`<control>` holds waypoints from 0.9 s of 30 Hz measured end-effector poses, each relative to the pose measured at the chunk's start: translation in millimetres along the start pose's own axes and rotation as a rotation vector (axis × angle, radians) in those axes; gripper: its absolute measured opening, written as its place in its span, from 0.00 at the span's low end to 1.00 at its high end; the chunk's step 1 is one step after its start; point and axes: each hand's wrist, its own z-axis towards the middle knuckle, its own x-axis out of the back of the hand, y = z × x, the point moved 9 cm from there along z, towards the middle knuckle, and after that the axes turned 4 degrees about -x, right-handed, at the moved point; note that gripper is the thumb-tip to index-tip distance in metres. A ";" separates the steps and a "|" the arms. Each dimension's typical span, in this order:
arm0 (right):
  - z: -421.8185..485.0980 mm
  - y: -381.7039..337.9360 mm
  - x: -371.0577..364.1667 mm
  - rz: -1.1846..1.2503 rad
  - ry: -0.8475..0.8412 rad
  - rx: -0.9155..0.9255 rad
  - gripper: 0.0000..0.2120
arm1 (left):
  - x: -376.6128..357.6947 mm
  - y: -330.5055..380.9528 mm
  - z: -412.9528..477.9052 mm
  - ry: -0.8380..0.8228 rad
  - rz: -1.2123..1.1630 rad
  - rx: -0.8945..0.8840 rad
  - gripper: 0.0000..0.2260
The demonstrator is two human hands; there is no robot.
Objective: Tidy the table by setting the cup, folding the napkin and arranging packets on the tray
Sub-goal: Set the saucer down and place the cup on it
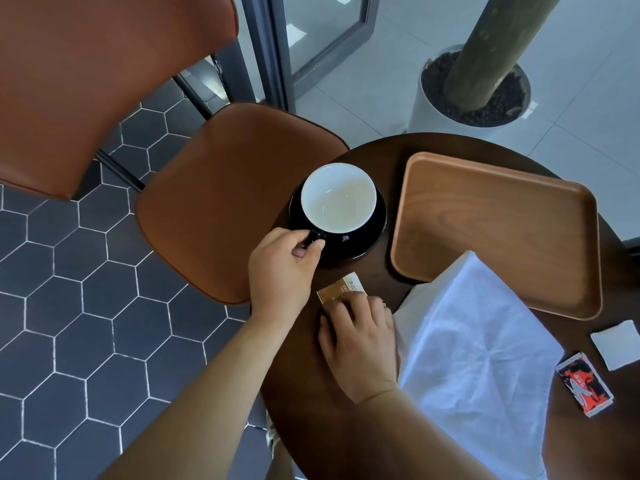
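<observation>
A black cup (338, 197) with a white, stained inside stands on a black saucer (367, 239) at the left of the round dark table (374, 275). My left hand (282, 268) pinches the cup's handle. My right hand (358, 341) lies flat on the table with its fingertips on a brown packet (343, 289). To its right a crumpled white napkin (474, 358) lies unfolded, its corner overlapping the bare wooden tray (498, 233). A red and black packet (585, 384) and a white packet (618, 344) lie at the table's right edge.
Two brown leather chairs stand to the left, one seat (225, 202) tucked against the table, the other (104, 81) farther back. A white planter (433, 109) with a tree trunk stands behind the table. The floor has dark hexagon tiles.
</observation>
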 end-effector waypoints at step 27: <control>-1.3 1.4 -2.4 0.025 0.023 0.005 0.07 | -2.6 -3.1 -10.2 -0.029 -0.020 0.019 0.13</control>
